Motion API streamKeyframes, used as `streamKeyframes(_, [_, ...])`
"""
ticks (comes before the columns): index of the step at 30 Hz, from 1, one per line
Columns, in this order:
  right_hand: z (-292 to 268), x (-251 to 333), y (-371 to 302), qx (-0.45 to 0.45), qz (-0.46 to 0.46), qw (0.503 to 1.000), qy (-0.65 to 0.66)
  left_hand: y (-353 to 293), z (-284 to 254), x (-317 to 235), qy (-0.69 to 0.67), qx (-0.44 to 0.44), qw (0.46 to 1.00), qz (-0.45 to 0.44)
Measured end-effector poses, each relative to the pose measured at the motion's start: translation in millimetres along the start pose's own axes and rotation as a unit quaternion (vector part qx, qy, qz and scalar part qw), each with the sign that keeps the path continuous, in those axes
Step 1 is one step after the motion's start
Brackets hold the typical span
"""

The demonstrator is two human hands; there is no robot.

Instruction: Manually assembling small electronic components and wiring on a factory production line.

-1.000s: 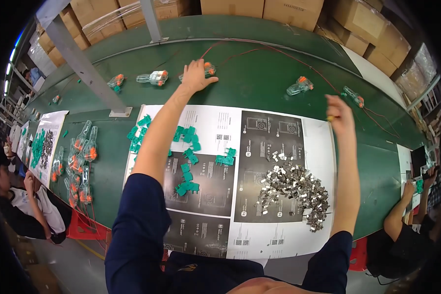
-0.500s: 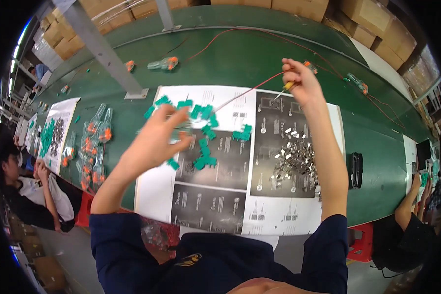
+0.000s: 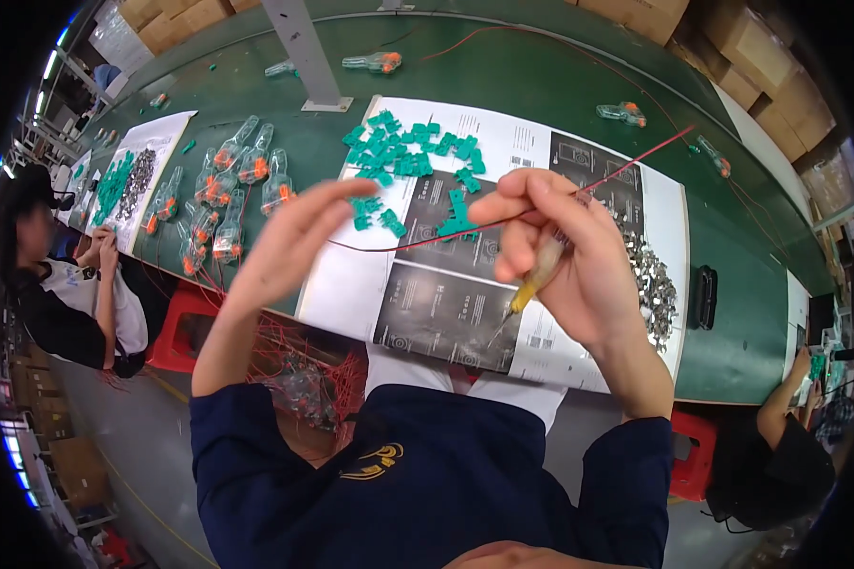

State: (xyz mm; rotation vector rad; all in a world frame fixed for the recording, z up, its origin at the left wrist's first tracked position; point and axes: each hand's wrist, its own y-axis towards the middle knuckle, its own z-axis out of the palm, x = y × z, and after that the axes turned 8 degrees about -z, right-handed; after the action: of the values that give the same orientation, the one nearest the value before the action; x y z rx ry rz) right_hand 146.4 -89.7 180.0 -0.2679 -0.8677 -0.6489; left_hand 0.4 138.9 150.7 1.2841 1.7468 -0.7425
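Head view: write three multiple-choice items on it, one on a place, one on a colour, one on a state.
1. Where does the heap of small silver metal parts lie?
A. on the printed paper sheet, at its right end
B. on the red stool
C. in a cardboard box

2. What colour are the small plastic clips scattered on the sheet?
A. yellow
B. teal green
C. white

3. How is the left hand?
A. clenched on a clip
B. flat on the table
C. open, fingers spread, beside the thin red wire

Key: 1 A, the heap sits past the right hand on the paper. 2 B, all show teal green. 3 C, its palm shows nothing gripped, while the right hand pinches the wire.
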Motion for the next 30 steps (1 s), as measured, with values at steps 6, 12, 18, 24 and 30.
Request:
streamKeyframes(6, [-35.5,16.3,-31.5,0.091,-0.022,0.994,-0.048,-47.7,37.8,-34.4,0.120,0.152,0.970,0.147])
streamKeyframes(12, [-122.8,34.8,-70.2,-0.110,-0.149,0.969,-0.162,-102.7,28.6,55.5,0.315,0.460,0.822,-0.119])
streamKeyframes(18, [-66.2,-94.5,-99.6,0.015,0.114,0.988,-0.103,-86.8,59.2,62.5,0.297,0.199,0.933,0.039])
streamKeyframes(24, [-45.1,-167.8,-101.0,0.085,0.180,0.972,-0.121,-41.0,118.9,11.9,-0.147,0.101,0.981,-0.072])
streamKeyframes(30, [-43.4,-173.9,-108.0,0.120,0.162,0.957,-0.208,-26.6,131.2,8.8,-0.192,0.090,0.974,-0.078])
